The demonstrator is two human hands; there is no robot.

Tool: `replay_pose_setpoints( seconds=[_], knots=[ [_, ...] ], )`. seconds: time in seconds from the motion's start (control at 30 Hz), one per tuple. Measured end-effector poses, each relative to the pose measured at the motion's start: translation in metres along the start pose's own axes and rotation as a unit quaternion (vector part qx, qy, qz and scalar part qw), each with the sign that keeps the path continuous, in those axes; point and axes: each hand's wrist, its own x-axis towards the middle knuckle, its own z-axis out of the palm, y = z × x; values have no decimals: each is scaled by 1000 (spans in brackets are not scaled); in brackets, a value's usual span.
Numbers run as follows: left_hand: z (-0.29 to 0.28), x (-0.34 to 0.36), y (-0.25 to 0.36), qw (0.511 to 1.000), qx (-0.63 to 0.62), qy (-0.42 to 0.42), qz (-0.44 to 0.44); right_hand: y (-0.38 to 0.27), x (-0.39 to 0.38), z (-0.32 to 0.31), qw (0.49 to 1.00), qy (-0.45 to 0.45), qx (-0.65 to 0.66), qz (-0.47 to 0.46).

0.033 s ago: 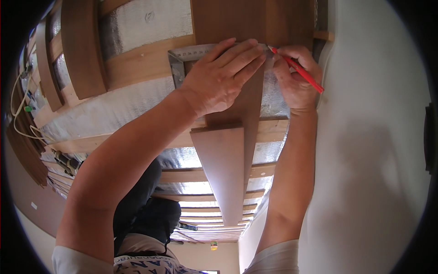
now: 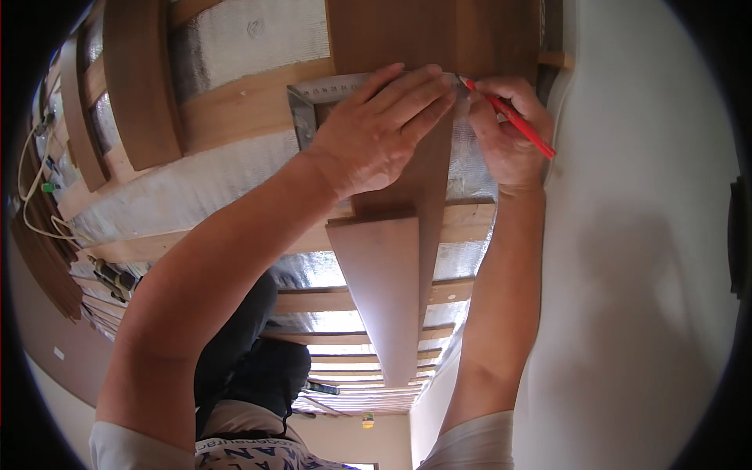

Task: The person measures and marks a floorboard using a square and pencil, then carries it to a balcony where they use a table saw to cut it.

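My left hand (image 2: pixel 384 125) lies with its fingers stretched over a metal square (image 2: pixel 321 90) on a brown board (image 2: pixel 415 188). My right hand (image 2: pixel 509 133) grips a red pencil (image 2: pixel 529 137), its tip at the right end of the square's top edge, by my left fingertips. A second, lighter-looking board (image 2: pixel 380 282) rests on the first, below my hands. Part of the square is hidden under my left hand.
Pale wooden battens (image 2: pixel 454 290) cross silver foil (image 2: pixel 243 43). Loose brown boards (image 2: pixel 133 86), a cable (image 2: pixel 31 188) and dark tools (image 2: pixel 113 278) are at the left. A white wall (image 2: pixel 642 157) runs along the right. My dark-clad legs (image 2: pixel 235 337) show below.
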Motion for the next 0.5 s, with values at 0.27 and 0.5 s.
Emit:
replay_pose_setpoints(
  seconds=[0.27,0.5],
  knots=[
    [3,-1,-4,1000,10,2,8,-2,-3,1,999,-8,26,45],
    [-5,0,-3,1000,24,9,17,-10,-3,-1,997,23,32,64]
  ],
)
